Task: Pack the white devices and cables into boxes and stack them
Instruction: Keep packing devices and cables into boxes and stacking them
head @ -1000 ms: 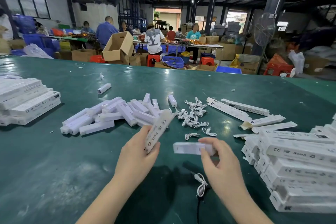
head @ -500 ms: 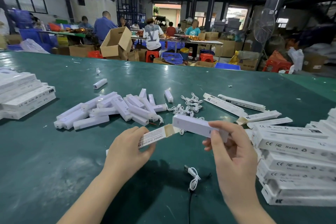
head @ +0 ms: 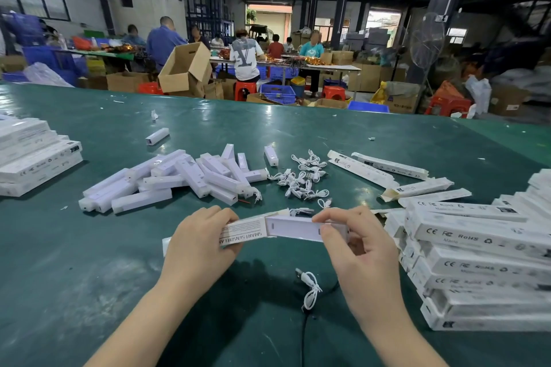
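Half a second on, both hands have drawn together and the white device (head: pixel 293 228), earlier held up at an angle clear of the box, now lies level with its left end at the open mouth of the box (head: pixel 243 235). The left hand (head: pixel 198 244) curls around the box, thumb beneath and fingers over the top, holding it just above the green table (head: pixel 89 277). The right hand (head: pixel 362 250) pinches the device's right end between thumb and fingertips (head: pixel 326 232); whether the device's tip is already inside the mouth cannot be told.

A single white cable (head: pixel 310 289) lies coiled on the table below and between the two hands, touching neither. Beyond the hands, a loose heap of white devices (head: pixel 185 177) sprawls across the table's centre, with a tangle of small white cables (head: pixel 301 177) just to its right. Several flat, unfilled boxes (head: pixel 375 168) lie farther right. A tall pile of boxes (head: pixel 483 265) marked CE, FC and RoHS stands at the right edge, close beside the right hand, and a lower stack of boxes (head: pixel 32 158) sits at the far left. One stray device (head: pixel 157 136) lies alone farther back on the table. Behind the table, workers sit among cardboard cartons (head: pixel 185 68) and blue crates (head: pixel 277 92).
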